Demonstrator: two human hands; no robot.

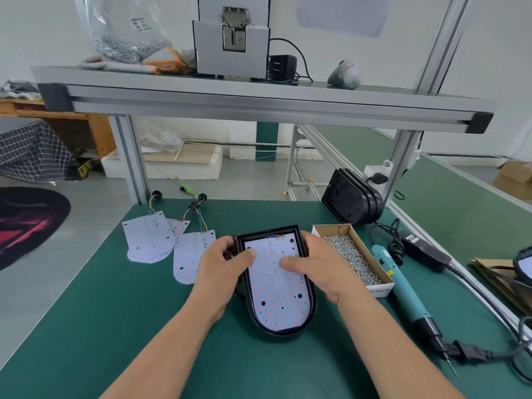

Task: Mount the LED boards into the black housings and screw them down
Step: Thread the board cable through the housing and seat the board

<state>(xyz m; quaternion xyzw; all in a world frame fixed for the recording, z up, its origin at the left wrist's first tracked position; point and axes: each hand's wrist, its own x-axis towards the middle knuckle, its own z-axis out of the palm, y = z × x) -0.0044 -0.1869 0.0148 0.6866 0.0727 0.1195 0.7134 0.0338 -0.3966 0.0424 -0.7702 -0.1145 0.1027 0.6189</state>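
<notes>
on a green matted bench [109, 326], a black housing [283, 334], square at the far end and rounded at the near one, lies open side up before the worker. a thin white led board [276, 295] of the same outline, dotted with small red and amber emitters and dark holes, sits inside its raised rim, with coloured wires at the far end. the left hand [221, 272] and right hand [319, 269] each grip a side wall, fingers curled round it and thumbs pressing flat on the board. seating the board looks to be the step in hand; no screw shows in the holes. next would likely come the teal electric screwdriver [403, 286] lying at right, then a pick from the cardboard box [377, 290] of small shiny screws [351, 260] just beside the housing.
</notes>
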